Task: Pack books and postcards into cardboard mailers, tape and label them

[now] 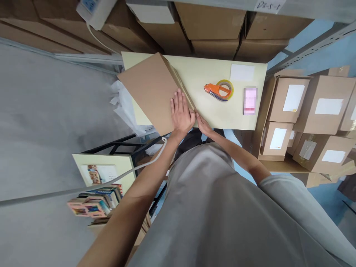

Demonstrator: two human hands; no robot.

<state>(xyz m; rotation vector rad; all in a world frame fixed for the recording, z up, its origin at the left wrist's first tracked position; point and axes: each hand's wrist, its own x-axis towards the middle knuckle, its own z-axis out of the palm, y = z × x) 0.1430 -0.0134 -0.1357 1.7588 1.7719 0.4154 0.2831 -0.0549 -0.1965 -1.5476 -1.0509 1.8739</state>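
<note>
A brown cardboard box [148, 89] lies at an angle on the left part of a pale yellow table [205, 107], hanging over its left edge. My left hand [181, 113] lies flat on the box's near corner, fingers stretched out and together. My right hand [203, 124] presses against the box's right side edge at the table surface, fingers extended along it. Neither hand grips anything.
An orange tape dispenser [219, 90] and a pink item [250, 101] lie on the table, with a white label [241, 72] behind them. Stacked cardboard boxes [308, 118] stand at the right, more on shelves behind. Books [94, 202] sit on a low rack at the left.
</note>
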